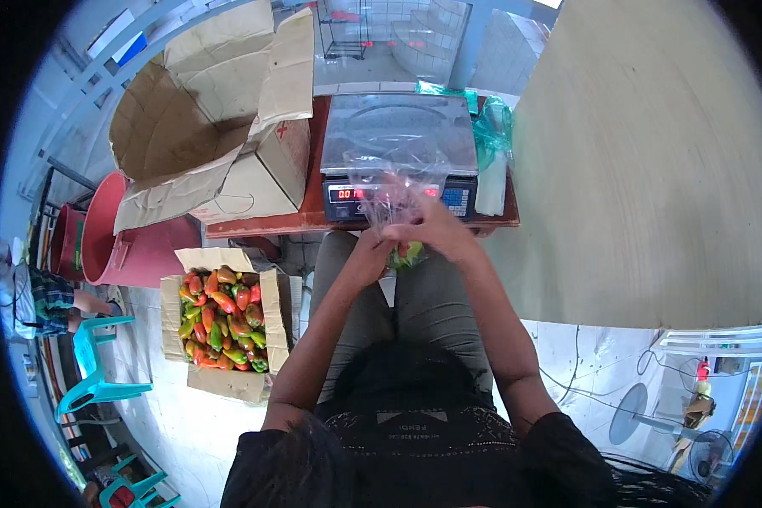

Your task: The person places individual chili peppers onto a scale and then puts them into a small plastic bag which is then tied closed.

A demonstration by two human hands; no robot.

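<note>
Both hands meet at the gathered neck of a clear plastic bag [394, 159] over my lap, just in front of the scale. My left hand [371, 254] grips it from the left, lower down. Slightly blurred, my right hand [438, 228] pinches the neck from the other side. Below the fingers, green and a bit of red show through the bag's full end [408, 255]; they look like peppers, partly hidden. Behind the bag's loose top stands a digital weighing scale [400, 117] with a metal pan and lit red digits.
A large open cardboard box [254, 181] shares the red-brown table [260, 227] with the scale. Green plastic bags [494, 127] lie right of it. A smaller carton [228, 380] of red and green peppers [225, 317] sits on the floor at left. A wooden panel [635, 171] borders the right.
</note>
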